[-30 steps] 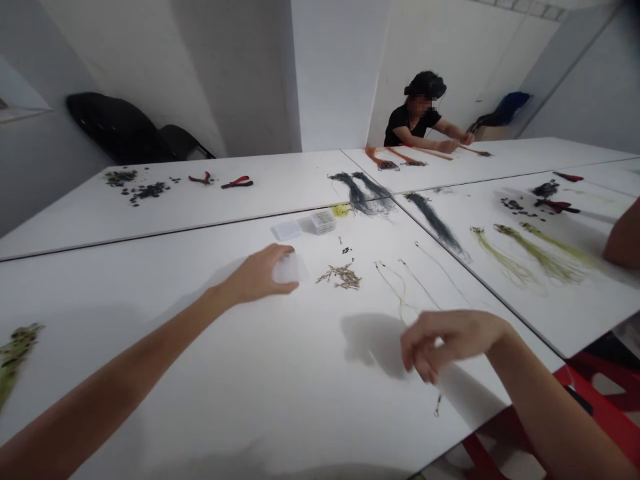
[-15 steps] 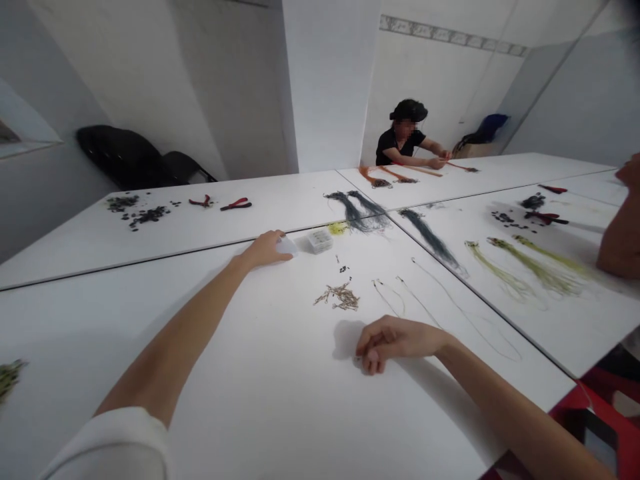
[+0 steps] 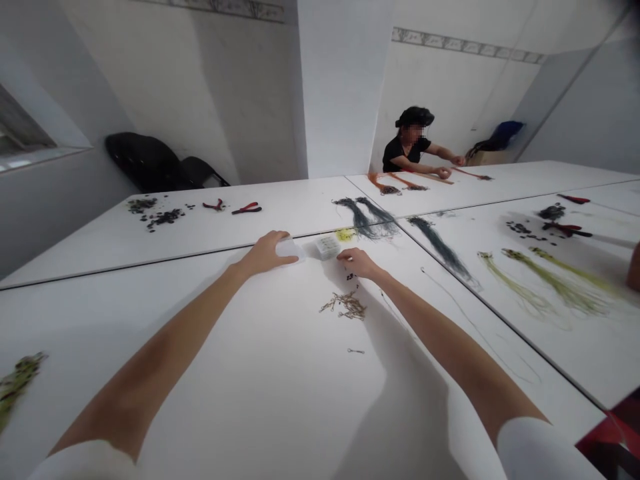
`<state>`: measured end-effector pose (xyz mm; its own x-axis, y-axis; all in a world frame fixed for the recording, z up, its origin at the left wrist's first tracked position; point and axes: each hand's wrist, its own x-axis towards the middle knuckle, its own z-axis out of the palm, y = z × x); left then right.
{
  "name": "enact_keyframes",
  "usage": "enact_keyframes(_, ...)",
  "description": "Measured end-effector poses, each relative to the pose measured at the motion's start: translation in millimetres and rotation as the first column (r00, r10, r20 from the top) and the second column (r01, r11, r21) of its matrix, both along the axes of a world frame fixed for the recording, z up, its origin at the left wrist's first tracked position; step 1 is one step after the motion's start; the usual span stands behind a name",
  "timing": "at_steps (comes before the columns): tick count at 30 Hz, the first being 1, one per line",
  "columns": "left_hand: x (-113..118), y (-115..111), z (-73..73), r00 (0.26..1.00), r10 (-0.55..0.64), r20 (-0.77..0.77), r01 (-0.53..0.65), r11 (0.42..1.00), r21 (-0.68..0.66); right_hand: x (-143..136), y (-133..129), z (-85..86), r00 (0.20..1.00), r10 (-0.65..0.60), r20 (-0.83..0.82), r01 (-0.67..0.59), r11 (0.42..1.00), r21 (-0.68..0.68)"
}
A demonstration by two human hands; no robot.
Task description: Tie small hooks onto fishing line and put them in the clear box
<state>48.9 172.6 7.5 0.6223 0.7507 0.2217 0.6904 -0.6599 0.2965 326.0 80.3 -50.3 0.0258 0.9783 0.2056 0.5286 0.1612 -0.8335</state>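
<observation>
My left hand (image 3: 267,251) is closed round a clear plastic lid (image 3: 289,251) on the white table, thumb in front and fingers behind. My right hand (image 3: 359,262) reaches to the right edge of a small clear compartment box (image 3: 327,247); its fingertips are pinched together, and what they hold, if anything, is too small to make out. Below that hand lie tiny black pieces (image 3: 351,276) and a pile of brass-coloured metal swivels (image 3: 346,305). A single swivel (image 3: 355,351) lies apart, nearer to me.
Yellow bits (image 3: 345,234) lie behind the box. Dark line bundles (image 3: 440,250) and green line bundles (image 3: 553,283) are to the right. Pliers (image 3: 247,208) and black pieces (image 3: 167,217) rest on the far table. A co-worker (image 3: 413,147) sits at the back right.
My right hand has moved away from me to the box's edge, and the single swivel now lies where that hand was. My left hand stays at the lid. The view has shifted slightly.
</observation>
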Motion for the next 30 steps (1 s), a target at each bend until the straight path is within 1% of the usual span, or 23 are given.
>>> enact_keyframes(2,-4,-12,5.2,1.0,-0.01,0.014,0.01,1.0,0.007,-4,-5,0.6,0.998,0.056,0.013,-0.056,0.998,-0.019)
enact_keyframes(4,-8,-27,8.7,0.999,-0.039,0.033,0.039,0.999,0.009,-8,-16,3.0,0.992,0.129,0.012,-0.129,0.991,-0.042)
enact_keyframes(6,-10,-46,10.0,0.996,-0.073,0.052,0.073,0.997,-0.004,-11,-32,7.1,0.98,0.2,-0.006,-0.2,0.978,-0.064)
enact_keyframes(8,-9,-69,9.7,0.993,-0.105,0.057,0.108,0.993,-0.051,-14,-48,13.0,0.97,0.239,-0.035,-0.241,0.968,-0.072)
enact_keyframes(10,-7,-94,8.6,0.986,-0.151,0.069,0.157,0.983,-0.094,-18,-66,20.2,0.965,0.238,-0.111,-0.245,0.968,-0.057)
enact_keyframes(11,-5,-106,8.1,0.979,-0.191,0.07,0.198,0.973,-0.114,-20,-75,23.7,0.954,0.236,-0.186,-0.248,0.968,-0.045)
enact_keyframes(12,-3,-118,7.7,0.971,-0.226,0.078,0.235,0.964,-0.128,-24,-84,26.7,0.911,0.238,-0.337,-0.265,0.964,-0.036)
enact_keyframes(13,-1,-130,7.4,0.962,-0.257,0.095,0.268,0.954,-0.136,-28,-93,29.0,0.84,0.254,-0.479,-0.312,0.949,-0.044)
enact_keyframes(14,1,-140,7.3,0.952,-0.285,0.112,0.299,0.943,-0.144,-33,-103,30.4,0.756,0.274,-0.595,-0.377,0.925,-0.053)
enact_keyframes(16,5,-156,7.4,0.931,-0.331,0.154,0.352,0.925,-0.143,-43,-121,30.2,0.587,0.295,-0.754,-0.517,0.853,-0.069)
enact_keyframes(17,7,-162,7.5,0.92,-0.35,0.178,0.376,0.916,-0.139,-48,-129,29.1,0.518,0.291,-0.804,-0.556,0.829,-0.058)
enact_keyframes(18,8,-167,7.6,0.908,-0.367,0.204,0.397,0.908,-0.134,-53,-136,27.6,0.468,0.292,-0.834,-0.586,0.809,-0.046)
enact_keyframes(19,8,-172,7.7,0.895,-0.382,0.232,0.417,0.9,-0.128,-57,-142,26.3,0.435,0.294,-0.851,-0.604,0.797,-0.033)
enact_keyframes(21,9,-178,8.0,0.867,-0.41,0.284,0.455,0.883,-0.112,-63,-152,25.0,0.397,0.307,-0.865,-0.623,0.782,-0.008)
enact_keyframes(24,8,-186,9.5,0.83,-0.445,0.336,0.5,0.861,-0.095,-68,-160,27.0,0.369,0.328,-0.87,-0.64,0.768,0.018)
enact_keyframes(26,7,-190,11.6,0.807,-0.475,0.352,0.533,0.842,-0.087,-71,-164,28.5,0.39,0.338,-0.856,-0.622,0.782,0.026)
enact_keyframes(28,5,-193,14.0,0.789,-0.499,0.358,0.561,0.823,-0.089,-73,-167,27.6,0.469,0.332,-0.819,-0.552,0.834,0.022)
enact_keyframes(30,4,-196,15.6,0.803,-0.481,0.352,0.547,0.829,-0.116,-75,-169,23.6,0.577,0.289,-0.763,-0.44,0.898,0.007)
